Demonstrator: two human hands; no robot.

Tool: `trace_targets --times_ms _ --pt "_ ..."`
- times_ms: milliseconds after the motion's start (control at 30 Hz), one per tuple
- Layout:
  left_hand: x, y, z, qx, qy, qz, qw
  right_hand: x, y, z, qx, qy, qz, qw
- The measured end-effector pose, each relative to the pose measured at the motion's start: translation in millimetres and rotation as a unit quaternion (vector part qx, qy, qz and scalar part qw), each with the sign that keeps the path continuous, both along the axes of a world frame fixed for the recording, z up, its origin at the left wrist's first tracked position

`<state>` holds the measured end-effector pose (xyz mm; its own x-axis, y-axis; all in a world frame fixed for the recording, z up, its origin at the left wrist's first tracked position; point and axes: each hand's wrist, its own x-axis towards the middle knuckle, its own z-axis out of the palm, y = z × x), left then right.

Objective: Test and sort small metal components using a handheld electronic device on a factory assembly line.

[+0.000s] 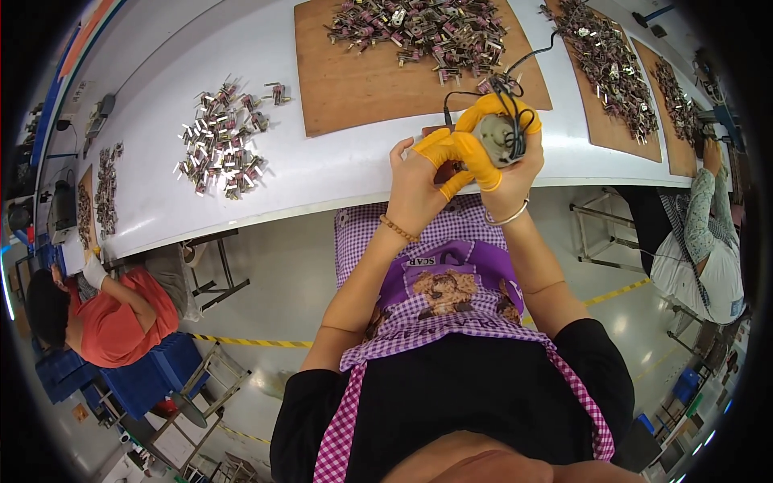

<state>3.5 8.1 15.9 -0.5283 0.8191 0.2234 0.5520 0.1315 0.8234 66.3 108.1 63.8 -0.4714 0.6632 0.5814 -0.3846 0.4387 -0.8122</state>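
Note:
Both of my hands are close together over the near edge of the white table, with yellow covers on several fingers. My right hand (515,173) is curled around a grey round device (498,138) with a looped black cable (509,101) lying over it. My left hand (423,177) is pressed up against it, its covered fingers bent and pinched together. What the left fingertips grip is hidden; a dark reddish piece (447,171) shows between the hands. Beyond them, a pile of small metal parts with purplish bodies (427,32) lies on a brown board (346,101).
A loose heap of similar metal parts (221,141) sits on the white table (145,209) at left. More heaped parts (608,68) lie on boards at right. One co-worker in red (129,322) sits at far left, another person (700,258) at far right. Stool frames (221,266) stand below the table.

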Motion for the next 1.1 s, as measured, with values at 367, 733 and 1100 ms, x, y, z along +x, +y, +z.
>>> trace_targets --times_ms 367,733,1100 --pt "1 -2 -1 0.051 -0.013 0.005 0.999 6 -5 -6 0.006 0.005 0.005 1.0" --pt "-130 -83 -11 -0.145 0.289 0.397 0.859 33 24 -6 -0.135 0.089 -0.029 0.986" --pt "-123 34 7 -0.118 0.399 0.105 0.903 46 25 -16 -0.165 0.055 -0.024 0.985"
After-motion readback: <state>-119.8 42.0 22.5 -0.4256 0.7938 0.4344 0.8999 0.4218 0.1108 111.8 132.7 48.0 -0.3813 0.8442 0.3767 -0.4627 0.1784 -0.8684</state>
